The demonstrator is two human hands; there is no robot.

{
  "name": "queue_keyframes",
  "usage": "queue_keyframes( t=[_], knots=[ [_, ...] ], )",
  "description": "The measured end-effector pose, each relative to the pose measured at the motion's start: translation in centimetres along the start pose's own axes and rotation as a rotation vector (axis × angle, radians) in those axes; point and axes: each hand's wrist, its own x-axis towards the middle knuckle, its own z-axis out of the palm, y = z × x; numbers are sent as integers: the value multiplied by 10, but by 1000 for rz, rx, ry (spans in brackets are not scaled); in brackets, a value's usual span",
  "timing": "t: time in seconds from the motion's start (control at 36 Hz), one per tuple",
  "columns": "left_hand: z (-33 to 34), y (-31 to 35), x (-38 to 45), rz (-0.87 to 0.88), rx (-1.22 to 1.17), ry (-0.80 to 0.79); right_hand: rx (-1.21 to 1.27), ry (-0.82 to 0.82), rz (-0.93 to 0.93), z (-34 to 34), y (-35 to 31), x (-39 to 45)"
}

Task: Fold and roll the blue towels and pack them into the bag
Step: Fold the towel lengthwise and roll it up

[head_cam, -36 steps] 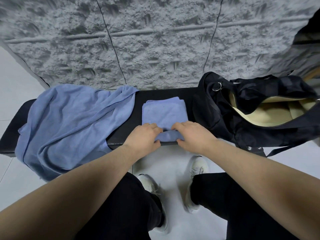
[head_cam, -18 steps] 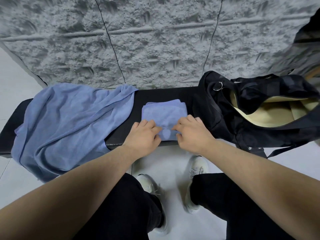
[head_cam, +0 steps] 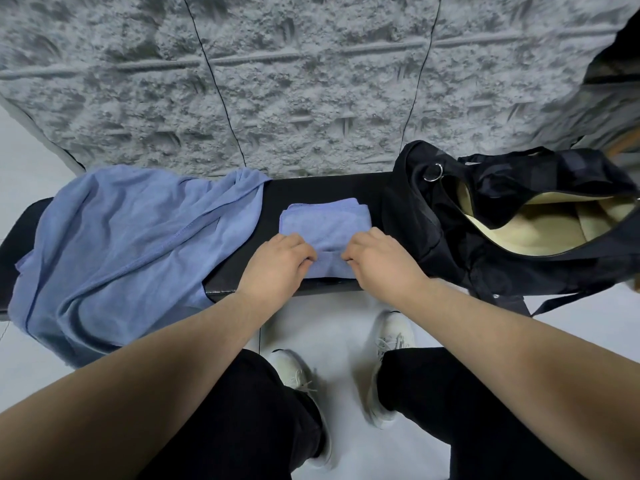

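A small folded blue towel (head_cam: 325, 223) lies on the black bench (head_cam: 346, 188), its near end turned into a roll. My left hand (head_cam: 280, 261) and my right hand (head_cam: 377, 259) sit side by side on that near end, fingers curled round the roll. A large blue towel (head_cam: 131, 251) lies spread and crumpled over the bench's left half and hangs off its front. The open black bag (head_cam: 485, 244) with a cream lining stands on the right end of the bench, close to my right hand.
A rough grey wall (head_cam: 311, 81) rises right behind the bench. Pale floor (head_cam: 332, 327) lies below, with my two white shoes (head_cam: 391, 337) and black trouser legs under my arms. A bag strap (head_cam: 568, 299) hangs off the bench at right.
Both hands have moved a little away from me along the small towel, and the rolled part at its near end has grown. The flat part of the towel is shorter.
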Motion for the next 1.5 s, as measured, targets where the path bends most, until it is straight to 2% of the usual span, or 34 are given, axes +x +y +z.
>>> queue_keyframes(
  t=[0.14, 0.28, 0.33, 0.47, 0.92, 1.11, 1.33, 1.39, 1.5],
  knots=[
    [-1, -1, 1, 49, 61, 13, -109, 41, -71, 5, -3, -4],
    [-1, -1, 0, 22, 54, -26, -195, -87, -57, 2, -7, -9],
    [-3, 0, 1, 7, 20, -38, -169, -102, -53, 1, -4, -6],
    [-5, -3, 1, -34, 32, -198, -98, -146, -40, -2, 2, 1],
    [-5, 15, -1, -26, 161, -163, 12, -167, 60, -4, -7, -11],
    [-5, 17, 2, -104, 91, -162, -57, -97, 60, -2, -8, -9],
    [1, 5, 6, -265, -161, -210, 76, -20, 29, -1, 1, -4],
    [3, 4, 7, -254, -146, -222, 118, -6, 36, 0, 3, -3],
    [2, 6, 7, -241, -4, -194, 33, 148, -24, 8, 4, -2]
  ],
)
